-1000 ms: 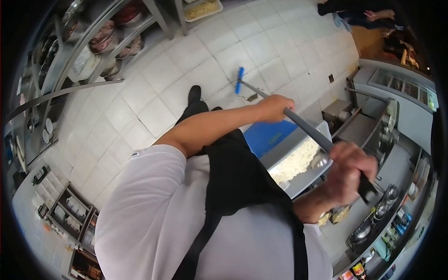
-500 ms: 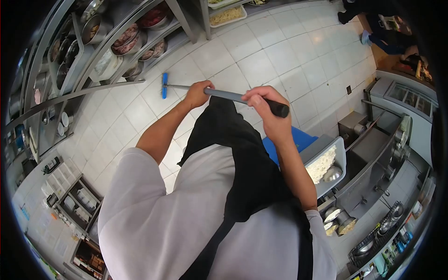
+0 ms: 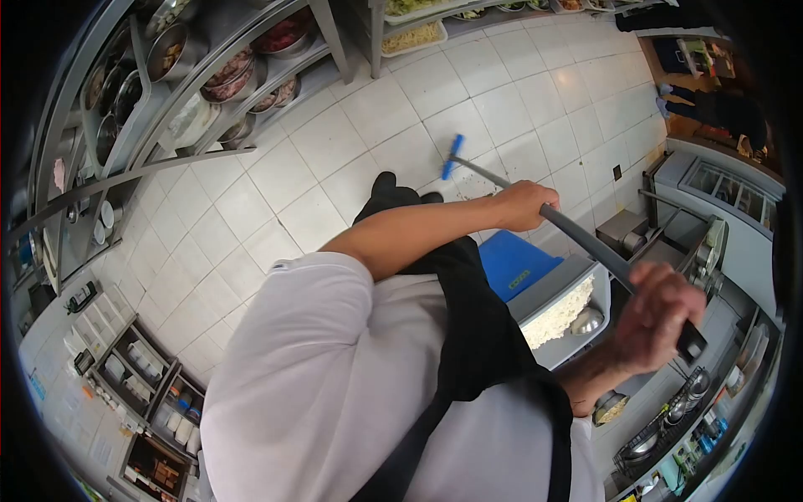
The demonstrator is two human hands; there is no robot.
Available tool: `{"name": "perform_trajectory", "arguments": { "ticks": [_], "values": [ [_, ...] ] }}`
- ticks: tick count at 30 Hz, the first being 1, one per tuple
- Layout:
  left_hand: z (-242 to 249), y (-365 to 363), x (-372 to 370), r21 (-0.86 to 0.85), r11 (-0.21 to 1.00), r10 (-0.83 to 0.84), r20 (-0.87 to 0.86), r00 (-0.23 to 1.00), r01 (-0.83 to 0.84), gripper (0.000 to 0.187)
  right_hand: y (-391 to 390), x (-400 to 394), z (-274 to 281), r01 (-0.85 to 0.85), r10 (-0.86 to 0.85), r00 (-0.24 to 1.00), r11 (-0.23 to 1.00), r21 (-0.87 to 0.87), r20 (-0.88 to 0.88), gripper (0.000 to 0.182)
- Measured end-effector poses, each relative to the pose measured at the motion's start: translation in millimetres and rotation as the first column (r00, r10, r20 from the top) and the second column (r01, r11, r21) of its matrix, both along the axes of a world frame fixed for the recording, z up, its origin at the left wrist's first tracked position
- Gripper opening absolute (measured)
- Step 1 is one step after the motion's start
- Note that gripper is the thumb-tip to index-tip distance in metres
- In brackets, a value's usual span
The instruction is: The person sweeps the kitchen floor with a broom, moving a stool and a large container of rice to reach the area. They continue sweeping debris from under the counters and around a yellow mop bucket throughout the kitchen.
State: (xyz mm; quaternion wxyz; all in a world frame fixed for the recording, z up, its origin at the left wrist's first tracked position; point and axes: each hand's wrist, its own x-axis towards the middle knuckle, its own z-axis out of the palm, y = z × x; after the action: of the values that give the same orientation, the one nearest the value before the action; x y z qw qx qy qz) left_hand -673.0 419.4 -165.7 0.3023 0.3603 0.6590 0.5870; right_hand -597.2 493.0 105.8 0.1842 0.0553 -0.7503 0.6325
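Note:
A long-handled broom with a grey pole runs from the right side down to the floor. Its narrow blue head rests on the white tiles, with small dark debris beside it. My left hand is wrapped around the middle of the pole, its arm reaching across my body. Higher up, near the black end grip, my right hand is closed on the handle, slightly blurred by motion.
Close on my right stand a blue lid and a grey bin of white flakes with a metal bowl inside. Metal shelves with food bowls line the left. A person is at the far right; a steel counter runs along the right.
The blue head has swept across the floor to the right. Both my hands have moved right with the handle, and my left arm now crosses my body.

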Motion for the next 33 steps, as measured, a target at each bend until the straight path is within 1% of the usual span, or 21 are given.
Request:
{"name": "perform_trajectory", "arguments": {
  "ticks": [1,3,5,6,7,8,9,11,14,16,17,18,19,20,21,22,25,26,29,30,33],
  "values": [
    [6,-9,1,-0.036,0.999,0.038,-0.015,0.999,-0.038,0.025,9,-2,9,-0.051,0.052,0.999,0.997,-0.059,0.011,0.026],
    [9,-43,-6,-0.111,0.986,0.116,-0.058,0.992,-0.121,0.026,18,-10,-3,-0.083,0.086,0.996,0.989,-0.126,0.018,0.027],
    [-18,-77,-17,-0.162,0.965,0.200,-0.058,0.978,-0.207,0.027,25,-21,-31,-0.121,0.131,0.990,0.975,-0.188,0.042,0.023],
    [-33,-95,-26,-0.226,0.944,0.230,-0.071,0.971,-0.240,0.027,20,-25,-53,-0.026,0.048,0.992,0.982,-0.184,0.118,0.016],
    [-48,-113,-37,-0.286,0.918,0.259,-0.089,0.962,-0.273,0.027,15,-36,-82,-0.074,0.116,0.988,0.935,-0.347,0.101,0.013],
    [-60,-130,-48,-0.343,0.880,0.295,-0.146,0.944,-0.328,0.024,7,-46,-98,0.022,0.051,0.971,0.954,-0.301,0.233,0.014],
    [-72,-143,-58,-0.395,0.837,0.323,-0.203,0.924,-0.379,0.022,-2,-59,-118,0.051,0.046,0.952,0.950,-0.307,0.301,0.014],
    [-107,-155,-77,-0.461,0.761,0.388,-0.240,0.890,-0.456,0.015,-2,-84,-150,-0.026,0.134,0.903,0.966,-0.259,0.407,0.014],
    [-154,-126,-104,-0.469,0.730,0.357,-0.358,0.863,-0.497,0.019,19,-108,-166,-0.022,0.127,0.899,0.969,-0.246,0.419,0.014],
    [-139,-64,-113,-0.235,0.846,0.393,-0.330,0.858,-0.478,0.010,64,-112,-139,0.089,-0.030,0.907,0.988,-0.122,0.419,0.013],
    [-124,-24,-114,-0.215,0.883,0.355,-0.277,0.893,-0.417,0.010,88,-107,-125,0.123,-0.077,0.920,0.988,-0.095,0.385,0.012],
    [-104,17,-112,-0.198,0.914,0.310,-0.222,0.925,-0.354,0.011,109,-103,-113,0.124,-0.091,0.963,0.985,-0.117,0.255,0.012],
    [-110,61,-107,-0.126,0.941,0.287,-0.190,0.939,-0.313,0.018,130,-100,-96,0.149,-0.130,0.974,0.985,-0.089,0.185,0.012],
    [-88,100,-105,-0.110,0.968,0.215,-0.117,0.970,-0.227,0.027,148,-99,-77,0.182,-0.170,0.977,0.979,-0.090,0.131,0.018],
    [-73,135,-104,-0.063,0.985,0.159,-0.058,0.986,-0.162,0.033,167,-100,-71,0.117,-0.112,0.993,0.983,-0.143,0.048,0.023],
    [-70,168,-102,-0.075,0.993,0.087,-0.015,0.996,-0.088,0.030,179,-99,-64,0.137,-0.132,0.990,0.986,-0.097,0.054,0.026],
    [-50,228,-109,-0.092,0.988,-0.130,-0.027,0.991,0.127,0.027,209,-101,-50,0.162,-0.162,0.987,0.986,0.024,0.001,0.029],
    [-44,240,-111,-0.081,0.989,-0.130,-0.041,0.991,0.127,0.027,218,-101,-46,0.170,-0.169,0.985,0.984,0.058,-0.026,0.029],
    [-19,252,-108,-0.092,0.991,-0.102,-0.071,0.992,0.095,0.026,256,-90,-20,0.133,-0.143,0.987,0.982,-0.134,-0.067,0.028],
    [-13,243,-110,-0.122,0.991,-0.067,-0.080,0.995,0.057,0.026,264,-91,-16,0.102,-0.124,0.989,0.965,-0.242,-0.079,0.020],
    [-24,198,-137,-0.227,0.973,0.003,-0.138,0.990,-0.034,0.027,275,-107,-43,0.068,-0.075,0.997,0.958,-0.277,-0.014,0.015]
  ]
}}
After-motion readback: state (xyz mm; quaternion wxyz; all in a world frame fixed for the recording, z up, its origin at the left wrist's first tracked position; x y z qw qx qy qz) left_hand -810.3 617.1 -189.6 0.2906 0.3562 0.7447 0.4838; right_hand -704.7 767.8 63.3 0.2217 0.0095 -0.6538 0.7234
